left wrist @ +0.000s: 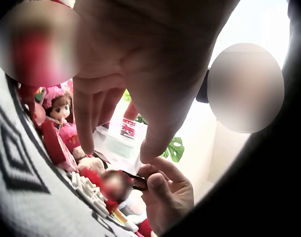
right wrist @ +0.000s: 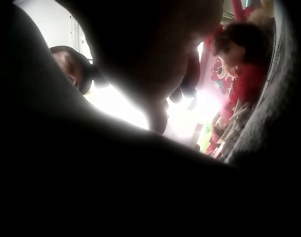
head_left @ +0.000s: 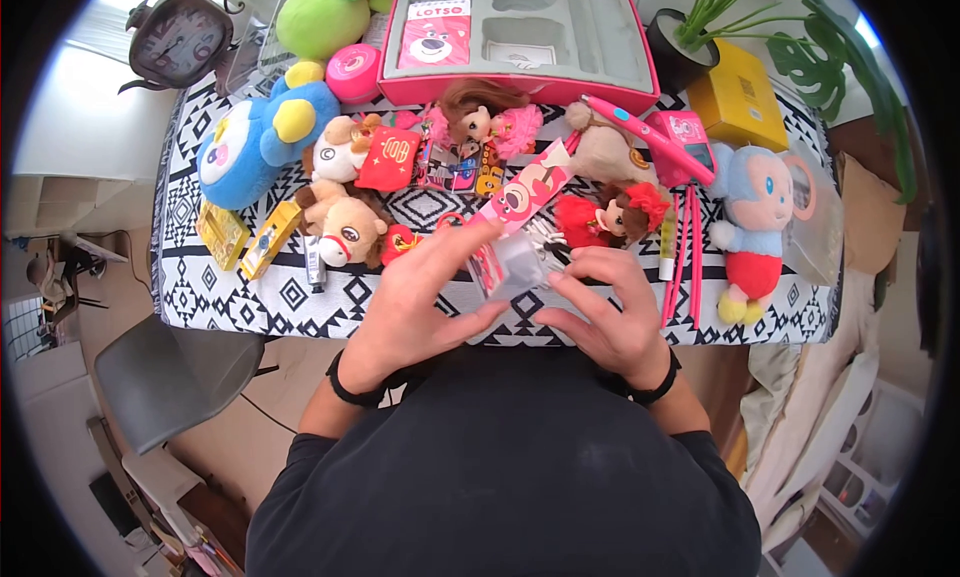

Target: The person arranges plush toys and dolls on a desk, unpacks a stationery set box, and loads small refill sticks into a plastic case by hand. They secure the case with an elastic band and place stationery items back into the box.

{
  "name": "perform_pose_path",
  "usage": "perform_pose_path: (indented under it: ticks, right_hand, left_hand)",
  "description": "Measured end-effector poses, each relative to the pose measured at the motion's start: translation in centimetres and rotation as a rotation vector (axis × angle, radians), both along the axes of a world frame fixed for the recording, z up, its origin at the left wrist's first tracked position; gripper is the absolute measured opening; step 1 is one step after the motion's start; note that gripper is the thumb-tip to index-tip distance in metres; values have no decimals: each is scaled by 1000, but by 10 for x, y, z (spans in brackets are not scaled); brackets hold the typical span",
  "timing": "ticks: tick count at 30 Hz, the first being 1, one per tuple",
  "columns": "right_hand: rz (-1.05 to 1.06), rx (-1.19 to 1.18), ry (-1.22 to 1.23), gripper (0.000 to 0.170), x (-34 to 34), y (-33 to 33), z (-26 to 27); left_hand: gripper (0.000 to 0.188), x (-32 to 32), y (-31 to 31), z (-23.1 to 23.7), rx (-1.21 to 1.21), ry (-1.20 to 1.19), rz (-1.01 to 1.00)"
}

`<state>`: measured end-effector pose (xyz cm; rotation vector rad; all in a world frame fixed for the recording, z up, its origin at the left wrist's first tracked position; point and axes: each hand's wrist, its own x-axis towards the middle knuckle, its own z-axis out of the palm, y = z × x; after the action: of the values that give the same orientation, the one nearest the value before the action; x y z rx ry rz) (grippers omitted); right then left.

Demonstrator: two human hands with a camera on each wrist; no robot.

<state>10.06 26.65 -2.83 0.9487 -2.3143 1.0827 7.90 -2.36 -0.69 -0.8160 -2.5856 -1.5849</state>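
Black shirt cloth [head_left: 500, 477] fills six o'clock, nearest the camera. Sweeping left to right across the head view, a grey chair [head_left: 185, 377] stands at eight and a clock [head_left: 185, 45] at ten. Also toward ten, on the patterned desk [head_left: 215, 299], lies a blue plush [head_left: 240, 157], with yellow boxes [head_left: 270, 239] at nine and a small tube [head_left: 316, 265] beside them. Left hand [head_left: 412, 302] comes in next, its fingers grasping a clear bag [head_left: 518, 265] at dial centre, over the desk's front part. Pink case [head_left: 560, 81] spreads across twelve; a pink strip [head_left: 530, 189] rises from behind the bag toward one. Doll in red [head_left: 590, 222] sits at two. Right hand [head_left: 622, 317], toward four, has bent fingers at the bag's right edge; whether they pinch it, I cannot tell. Pink rods [head_left: 695, 257] lie at three, a potted plant [head_left: 685, 39] stands at one, a yellow carton [head_left: 738, 102] at two, and a pale-blue plush [head_left: 757, 232] lies near three.
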Motion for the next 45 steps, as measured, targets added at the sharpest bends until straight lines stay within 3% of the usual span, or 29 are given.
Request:
perform_pose_path:
  ticks: [5,7,15,17,22,26,28,30,31,32,33,36,41,45]
  right_hand:
    - [-101,-19,5,55,1,0,-3]
    - [-82,-42,-13,55,0,-1,-5]
    - [-60,-51,1,49,-1,-4,-4]
    - [-54,-53,1,48,0,-5,-4]
    - [-22,-49,14,46,2,-8,-1]
    - [-5,-63,29,47,7,-13,-1]
    - [-11,-65,38,47,10,-13,1]
    - [-23,-62,50,47,15,-12,4]
    - [-33,-55,48,46,18,-11,5]
    - [-46,-46,45,46,21,-9,6]
    - [-59,-38,51,46,24,-6,7]
    - [-115,-46,38,45,34,3,5]
    - [-188,-50,7,43,41,14,-5]
    - [-176,-39,8,42,37,12,-1]
  left_hand:
    - [65,-18,-28,-5,-191,158,192]
    - [69,-23,-38,-5,-548,402,247]
    - [73,-15,-38,27,-472,392,283]
    - [65,-19,-49,44,-529,459,223]
    - [51,-70,-73,115,-584,571,137]
    - [43,-167,-70,134,-704,500,23]
    - [54,-229,-65,111,-746,496,-67]
    - [83,-278,-46,92,-868,298,-80]
    - [83,-300,-44,77,-863,310,-82]
    - [98,-320,-41,60,-925,238,-103]
    - [112,-333,-34,53,-986,165,-127]
    - [125,-349,-20,52,-1089,64,-170]
    - [124,-343,-16,56,-1114,56,-180]
    - [116,-337,-22,52,-1041,190,-150]
